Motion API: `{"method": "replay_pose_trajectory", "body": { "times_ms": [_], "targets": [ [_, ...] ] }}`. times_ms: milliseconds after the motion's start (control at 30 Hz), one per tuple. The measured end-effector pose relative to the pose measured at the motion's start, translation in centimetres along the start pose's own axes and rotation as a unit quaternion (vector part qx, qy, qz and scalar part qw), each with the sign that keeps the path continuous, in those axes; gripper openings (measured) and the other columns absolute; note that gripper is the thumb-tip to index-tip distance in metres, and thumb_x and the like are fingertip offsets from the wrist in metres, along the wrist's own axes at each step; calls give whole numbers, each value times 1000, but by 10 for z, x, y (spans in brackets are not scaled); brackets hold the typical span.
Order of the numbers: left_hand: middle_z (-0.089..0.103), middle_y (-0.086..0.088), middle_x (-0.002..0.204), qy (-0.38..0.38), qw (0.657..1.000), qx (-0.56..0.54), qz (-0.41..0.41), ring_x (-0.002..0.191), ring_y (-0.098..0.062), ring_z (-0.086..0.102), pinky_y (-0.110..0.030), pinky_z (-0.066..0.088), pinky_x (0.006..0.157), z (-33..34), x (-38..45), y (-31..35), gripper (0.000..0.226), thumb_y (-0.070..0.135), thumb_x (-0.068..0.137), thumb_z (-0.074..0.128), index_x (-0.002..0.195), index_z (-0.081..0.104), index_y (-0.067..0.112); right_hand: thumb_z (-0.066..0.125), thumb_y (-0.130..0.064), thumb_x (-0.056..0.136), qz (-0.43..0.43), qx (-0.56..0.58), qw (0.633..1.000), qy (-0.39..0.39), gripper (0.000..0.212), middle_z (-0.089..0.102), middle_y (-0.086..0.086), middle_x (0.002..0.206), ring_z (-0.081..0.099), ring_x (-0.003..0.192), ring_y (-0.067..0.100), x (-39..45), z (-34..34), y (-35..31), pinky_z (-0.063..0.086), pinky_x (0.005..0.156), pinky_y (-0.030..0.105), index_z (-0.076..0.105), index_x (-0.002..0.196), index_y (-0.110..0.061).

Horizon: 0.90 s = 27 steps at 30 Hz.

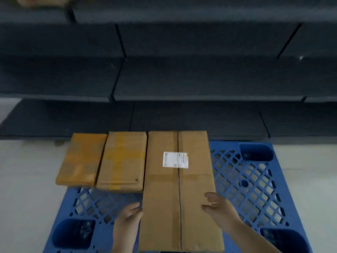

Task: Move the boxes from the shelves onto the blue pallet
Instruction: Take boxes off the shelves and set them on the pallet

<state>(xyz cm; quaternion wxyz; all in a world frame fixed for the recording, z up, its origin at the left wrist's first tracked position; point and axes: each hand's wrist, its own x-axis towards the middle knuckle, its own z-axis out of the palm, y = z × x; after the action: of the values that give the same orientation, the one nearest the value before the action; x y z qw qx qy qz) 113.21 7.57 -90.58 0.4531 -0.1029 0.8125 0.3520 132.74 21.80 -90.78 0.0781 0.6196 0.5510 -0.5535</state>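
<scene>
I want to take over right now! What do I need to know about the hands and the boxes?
Left hand: open, fingers against the left side of the long labelled box. No grip.
Right hand: open, at that box's right edge; whether it touches is unclear.
Done: three boxes lie side by side on the blue pallet: the long one, a middle box and a left box that overhangs the pallet's edge.
Left: the shelves in view look bare; something blurry sits at the top left, so check there.

Three boxes side by side on blue pallet point(246, 179): long box point(180, 198) (white label on top), middle box point(122, 161), small box point(82, 159). Left hand point(127, 221) and right hand point(218, 207) flank long box, fingers relaxed. Dark shelves point(182, 79) behind.
</scene>
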Motion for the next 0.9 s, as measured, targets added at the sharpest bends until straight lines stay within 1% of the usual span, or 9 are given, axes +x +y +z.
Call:
{"method": "replay_pose_trajectory", "body": {
  "times_ms": [133,233,300,367,433,567,633,833,900],
  "targets": [
    [56,5,99,-26,985,10,170,85,-10,51,-29,40,80,-47,-109,136,11,21,91,59,102,59,21,63,-26,89,-194,-49,979,34,40,53,-14,115,50,103,3,-106,-55,-140,35,81,12,52,127,-28],
    [58,12,91,-28,942,16,334,78,2,51,-18,39,64,-87,-218,241,12,19,90,60,102,62,22,66,-26,87,-333,-72,938,59,39,55,-13,114,51,102,1,-206,-97,-260,35,82,8,55,124,-29],
    [60,11,86,-17,902,7,431,73,0,53,-16,38,57,-121,-299,305,15,16,87,63,102,64,18,69,-24,85,-413,-54,903,99,38,57,-10,106,53,93,3,-277,-127,-332,36,77,6,59,121,-23],
    [60,11,82,4,867,1,499,72,-5,55,-15,38,57,-155,-379,359,13,16,86,65,98,63,18,71,-21,83,-465,-10,876,127,35,57,-8,99,53,86,5,-347,-158,-388,37,73,7,61,117,-19],
    [59,12,85,33,830,-2,556,80,-6,55,-15,38,65,-191,-451,394,13,20,86,64,99,62,20,70,-23,84,-493,18,858,142,35,57,-7,101,54,91,8,-411,-184,-427,39,77,15,60,117,-19],
    [58,7,99,65,795,-37,601,97,-12,54,-25,44,81,-252,-548,434,21,27,91,58,111,59,21,66,-28,87,-542,23,821,178,41,56,-9,111,54,103,10,-502,-224,-477,42,73,17,53,125,-23],
    [56,9,99,79,783,-64,614,100,-14,53,-30,44,85,-279,-575,452,27,29,91,57,117,57,20,66,-29,88,-570,27,795,208,46,55,-7,116,52,102,9,-534,-238,-500,41,79,19,50,130,-22],
    [48,4,123,121,761,-139,622,106,-15,45,-38,43,98,-355,-618,528,48,38,90,57,133,43,22,68,-34,85,-609,104,729,293,67,44,-2,138,45,122,15,-608,-269,-581,35,88,23,35,142,-20],
    [44,1,133,140,749,-161,627,114,-17,44,-35,39,98,-379,-620,560,54,41,90,56,137,39,23,69,-36,84,-621,136,707,310,68,44,-2,137,47,116,13,-627,-275,-613,36,85,20,35,141,-20]
  ]
}}
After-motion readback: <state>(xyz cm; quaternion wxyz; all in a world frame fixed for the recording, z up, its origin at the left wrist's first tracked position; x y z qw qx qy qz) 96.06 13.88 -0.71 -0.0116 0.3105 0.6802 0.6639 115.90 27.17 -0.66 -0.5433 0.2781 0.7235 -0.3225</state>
